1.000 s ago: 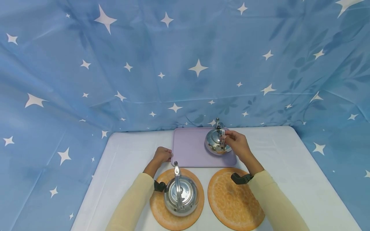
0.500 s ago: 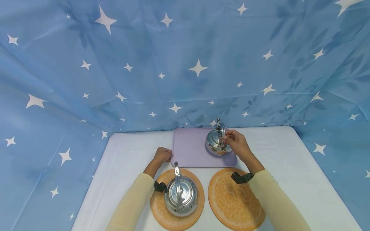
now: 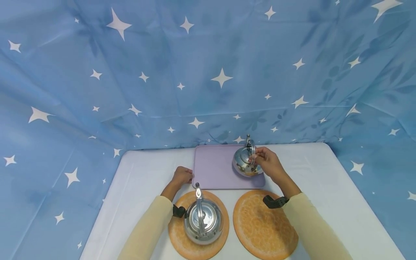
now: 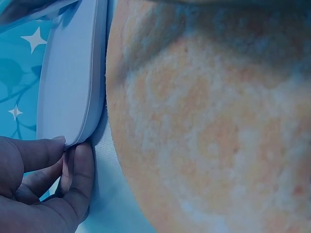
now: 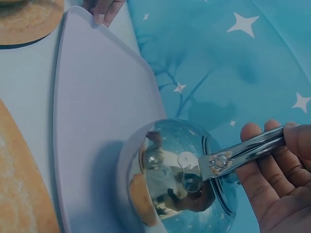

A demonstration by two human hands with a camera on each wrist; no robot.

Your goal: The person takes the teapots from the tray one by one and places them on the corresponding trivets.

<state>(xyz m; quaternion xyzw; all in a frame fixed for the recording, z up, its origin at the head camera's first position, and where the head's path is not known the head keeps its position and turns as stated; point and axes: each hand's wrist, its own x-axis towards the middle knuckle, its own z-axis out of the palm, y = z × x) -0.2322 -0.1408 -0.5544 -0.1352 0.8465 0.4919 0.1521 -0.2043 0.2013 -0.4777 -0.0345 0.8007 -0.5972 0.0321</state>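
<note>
My left hand (image 3: 182, 175) pinches the left rim of a lilac tray (image 3: 212, 168), thumb on top and fingers beneath in the left wrist view. At the tray's right end, my right hand (image 3: 269, 162) grips the upright handle of a shiny metal kettle (image 5: 170, 189). That kettle is over the tray, its spout toward the back; whether its base touches the tray I cannot tell. A second metal kettle (image 3: 212, 229) stands on the left round orange placemat (image 3: 178, 238), near my left wrist.
Another round orange placemat (image 3: 260, 227) lies on the right, partly under my right forearm. Both mats and the tray lie on a white-covered table (image 3: 312, 173). A blue star-patterned cloth (image 3: 195, 54) hangs close behind the tray.
The kettle in my right hand has shifted slightly to the right over the tray. My left hand keeps its hold on the tray rim, and the second kettle stays put.
</note>
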